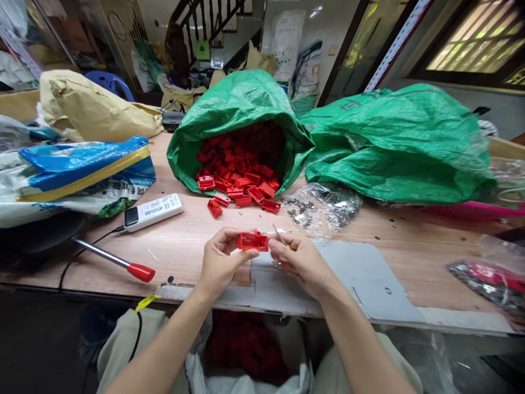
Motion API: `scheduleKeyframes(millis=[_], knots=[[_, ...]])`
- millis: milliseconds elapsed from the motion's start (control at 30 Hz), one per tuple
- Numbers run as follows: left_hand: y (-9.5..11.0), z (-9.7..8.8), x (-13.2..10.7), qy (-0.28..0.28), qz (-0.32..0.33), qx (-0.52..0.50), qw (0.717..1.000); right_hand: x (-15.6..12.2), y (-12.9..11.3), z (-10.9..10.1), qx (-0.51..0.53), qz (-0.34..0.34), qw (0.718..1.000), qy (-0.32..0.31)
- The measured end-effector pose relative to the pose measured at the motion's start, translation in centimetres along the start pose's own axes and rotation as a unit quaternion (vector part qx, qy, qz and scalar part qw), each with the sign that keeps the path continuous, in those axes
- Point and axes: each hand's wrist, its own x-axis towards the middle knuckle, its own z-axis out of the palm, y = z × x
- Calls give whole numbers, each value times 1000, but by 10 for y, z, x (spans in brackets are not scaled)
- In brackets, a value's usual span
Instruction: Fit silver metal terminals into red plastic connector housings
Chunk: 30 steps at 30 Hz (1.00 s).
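Above the front of the table, my left hand pinches a small red plastic housing between thumb and fingers. Its open hollow side faces me, and tiny metal bits show inside. My right hand is closed around a slim metal tool with a yellow part, its thin end pointing up and away. The right fingertips are at the right end of the housing; whether they touch it I cannot tell. Small shiny metal pieces show under the right fingers. More red housings spill from a green sack just beyond.
A clear bag of small metal parts lies beyond my right hand. To the left are a white handheld device with a cable and a red-handled lever. A second green sack stands right. Below the table edge, an open white sack holds red pieces.
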Motion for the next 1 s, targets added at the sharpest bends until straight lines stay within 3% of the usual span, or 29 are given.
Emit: scheduleKeyframes(millis=[67,133,200,267,433,767,1000], knots=[[-1,0,1,28,-26,42,998,4,1,-15,-123,-71,979,143],[-3,2,0,32,-42,90,995,9,4,-29,-243,-114,936,229],[-5,3,-2,12,-47,126,991,11,6,-38,-332,-131,910,210],[-7,4,-3,-2,-38,147,988,11,7,-38,-390,-144,898,141],[-8,2,-3,9,-23,154,988,3,8,-21,-473,-111,873,42],[-7,2,-3,9,-20,157,987,4,13,-16,-531,-110,839,39],[-5,2,-4,13,-13,170,985,9,17,-23,-496,-143,853,79]])
